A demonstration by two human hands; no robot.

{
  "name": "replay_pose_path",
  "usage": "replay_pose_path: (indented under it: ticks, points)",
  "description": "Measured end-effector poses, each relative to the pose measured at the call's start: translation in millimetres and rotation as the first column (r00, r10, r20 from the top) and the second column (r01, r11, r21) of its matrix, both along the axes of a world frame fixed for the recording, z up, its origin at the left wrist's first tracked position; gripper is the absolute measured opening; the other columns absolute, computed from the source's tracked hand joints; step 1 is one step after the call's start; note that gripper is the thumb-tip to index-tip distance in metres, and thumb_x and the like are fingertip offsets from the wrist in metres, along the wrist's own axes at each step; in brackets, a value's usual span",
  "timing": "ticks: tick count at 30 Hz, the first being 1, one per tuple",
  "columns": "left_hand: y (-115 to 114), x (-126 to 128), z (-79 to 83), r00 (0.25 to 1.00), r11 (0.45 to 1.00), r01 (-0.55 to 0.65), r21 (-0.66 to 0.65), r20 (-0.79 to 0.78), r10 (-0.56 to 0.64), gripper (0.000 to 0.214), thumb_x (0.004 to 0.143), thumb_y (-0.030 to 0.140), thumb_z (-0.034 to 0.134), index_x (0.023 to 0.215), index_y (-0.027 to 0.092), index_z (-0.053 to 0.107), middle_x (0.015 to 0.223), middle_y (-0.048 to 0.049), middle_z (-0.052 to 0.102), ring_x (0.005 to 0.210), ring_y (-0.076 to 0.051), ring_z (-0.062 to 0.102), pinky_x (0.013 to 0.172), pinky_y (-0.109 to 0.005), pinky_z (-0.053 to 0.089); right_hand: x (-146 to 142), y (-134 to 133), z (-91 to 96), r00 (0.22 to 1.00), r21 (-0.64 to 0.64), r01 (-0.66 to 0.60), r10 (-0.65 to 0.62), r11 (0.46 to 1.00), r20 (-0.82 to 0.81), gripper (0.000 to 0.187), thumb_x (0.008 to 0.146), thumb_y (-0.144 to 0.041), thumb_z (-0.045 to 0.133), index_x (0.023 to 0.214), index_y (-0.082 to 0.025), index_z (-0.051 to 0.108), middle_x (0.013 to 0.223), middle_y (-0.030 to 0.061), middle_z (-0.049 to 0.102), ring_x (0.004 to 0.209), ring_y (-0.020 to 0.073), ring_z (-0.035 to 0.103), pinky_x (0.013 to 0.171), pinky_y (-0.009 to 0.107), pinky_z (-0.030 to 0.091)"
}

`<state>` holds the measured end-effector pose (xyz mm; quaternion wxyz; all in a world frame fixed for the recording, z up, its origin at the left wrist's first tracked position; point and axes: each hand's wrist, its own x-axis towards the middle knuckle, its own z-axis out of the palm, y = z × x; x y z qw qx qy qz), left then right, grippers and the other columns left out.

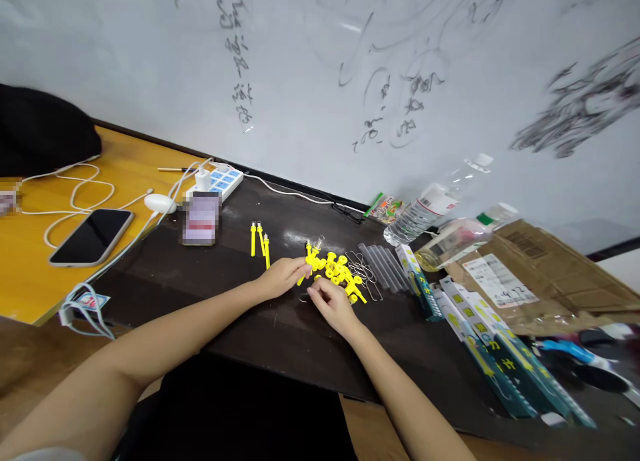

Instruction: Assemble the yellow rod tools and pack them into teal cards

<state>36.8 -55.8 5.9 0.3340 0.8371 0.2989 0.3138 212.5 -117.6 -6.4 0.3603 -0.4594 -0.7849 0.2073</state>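
Note:
My left hand is closed in a pinch on a yellow plastic stick, whose lower end shows below the fingertips. Close by on the right, my right hand has its fingers pressed together. A thin bent metal wire shows at those fingertips, partly hidden by them. Just beyond both hands lies a pile of small yellow plastic parts. Several bent metal wires lie to its right, beside clear tubes. Yellow sticks with clear tops are laid out left of the pile.
Green and white boxes, a cardboard package and a water bottle are on the right. A power strip, a lit phone and a dark phone with white cables are on the left. A whiteboard stands behind.

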Motion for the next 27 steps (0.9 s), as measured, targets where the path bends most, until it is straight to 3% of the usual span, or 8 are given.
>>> replay_pose_path:
  ticks: [4, 11, 18, 27]
  points:
    - [-1.0, 6.4, -9.0, 0.995, 0.973, 0.102, -0.207, 0.036, -0.097, 0.039, 0.092, 0.04, 0.034, 0.069, 0.015, 0.052, 0.053, 0.0043, 0.047, 0.052, -0.009, 0.045, 0.057, -0.021, 0.036, -0.8, 0.2, 3.0, 0.996, -0.031, -0.026, 0.023, 0.999, -0.09, 0.026, 0.09, -0.032, 0.046, 0.066, -0.021, 0.043, 0.07, 0.0004, 0.048, 0.064, 0.0137, 0.045, 0.061, 0.026, 0.036]
    - [-6.2, 15.5, -15.4, 0.989, 0.895, 0.064, -0.441, 0.146, 0.002, 0.037, 0.09, 0.047, 0.037, 0.072, 0.016, 0.047, 0.048, 0.0067, 0.042, 0.043, -0.007, 0.038, 0.046, -0.019, 0.031, 0.6, 0.3, 1.0, 0.998, -0.122, -0.023, 0.016, 0.992, -0.056, 0.029, 0.091, -0.034, 0.044, 0.065, -0.02, 0.044, 0.06, -0.0028, 0.045, 0.055, 0.0118, 0.042, 0.057, 0.024, 0.033]
    - [-2.7, 17.5, -19.6, 0.986, 0.865, 0.071, -0.496, 0.167, 0.015, 0.033, 0.087, 0.047, 0.04, 0.074, 0.016, 0.046, 0.046, 0.0089, 0.035, 0.04, -0.006, 0.033, 0.042, -0.019, 0.028, 1.7, 2.0, -4.8, 0.992, -0.139, -0.015, -0.002, 0.99, -0.125, 0.032, 0.092, -0.036, 0.041, 0.064, -0.021, 0.042, 0.059, -0.0025, 0.045, 0.054, 0.0118, 0.042, 0.056, 0.025, 0.035]
    - [-5.4, 18.8, -16.7, 0.991, 0.894, 0.059, -0.444, 0.13, 0.0, 0.032, 0.085, 0.045, 0.044, 0.072, 0.015, 0.046, 0.051, 0.006, 0.044, 0.046, -0.007, 0.04, 0.045, -0.019, 0.031, 0.6, 3.7, -3.3, 0.995, -0.138, -0.022, 0.008, 0.99, -0.097, 0.029, 0.091, -0.035, 0.042, 0.065, -0.021, 0.039, 0.061, -0.0032, 0.038, 0.057, 0.0113, 0.036, 0.055, 0.025, 0.032]
